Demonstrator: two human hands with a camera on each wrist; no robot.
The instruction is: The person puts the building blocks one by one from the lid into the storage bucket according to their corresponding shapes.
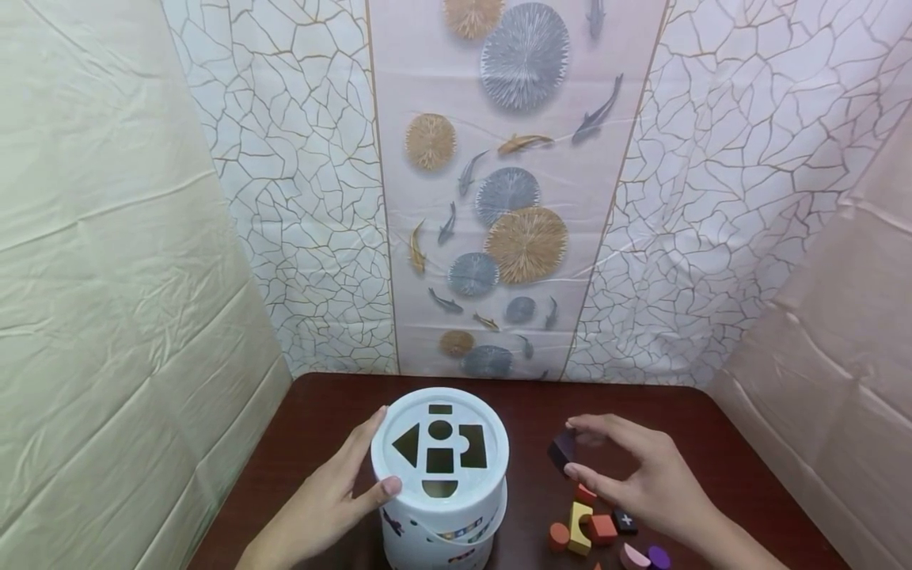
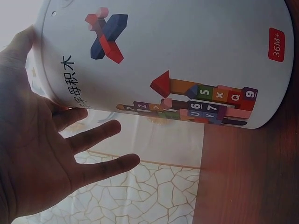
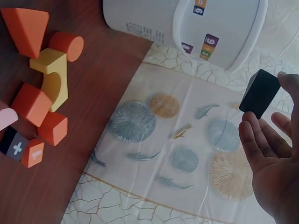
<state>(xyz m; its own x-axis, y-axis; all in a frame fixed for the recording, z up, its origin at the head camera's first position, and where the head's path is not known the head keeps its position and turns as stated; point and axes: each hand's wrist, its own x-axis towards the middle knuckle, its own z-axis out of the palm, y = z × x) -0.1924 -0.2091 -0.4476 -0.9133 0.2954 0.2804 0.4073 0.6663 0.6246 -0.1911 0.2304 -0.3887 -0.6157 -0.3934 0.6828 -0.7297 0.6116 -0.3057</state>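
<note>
A white bucket [image 1: 408, 546] stands on the table under a lid [image 1: 463, 492] with cut-out shapes: triangle, circle, square, rectangle, half circle and a notched shape. My left hand [image 1: 324, 500] rests its thumb and forefinger against the lid's rim; the other fingers stretch out straight beside the bucket in the left wrist view. Right of the bucket and above the tabletop, my right hand [image 1: 644, 467] pinches a dark block [image 3: 260, 94] between thumb and fingertips. Below that hand lie a yellow arch block [image 1: 579, 532], an orange cylinder [image 1: 559, 537] and a red cube [image 1: 602, 530].
A black block with a white plus [image 1: 625, 521], a pink half-round block [image 1: 633, 556] and a purple round block [image 1: 659, 557] lie at the front right. The dark red table [image 1: 328, 404] ends at a patterned cloth backdrop [image 1: 484, 190], with cloth on both sides.
</note>
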